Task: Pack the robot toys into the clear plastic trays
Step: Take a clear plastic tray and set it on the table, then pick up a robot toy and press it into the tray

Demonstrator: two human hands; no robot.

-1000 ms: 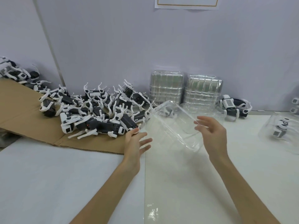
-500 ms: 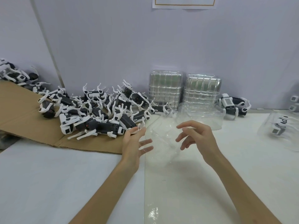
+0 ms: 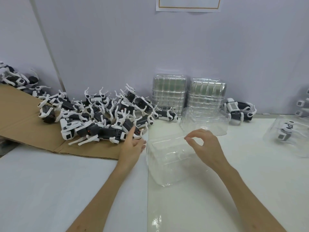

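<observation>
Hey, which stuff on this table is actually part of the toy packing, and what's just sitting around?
Job in hand: pile of robot toys, clear tray at the hands, second tray behind it, left tray stack, right tray stack, lone toy beside them, packed tray far right.
Lying about: cardboard sheet under the pile, paper on the wall.
</observation>
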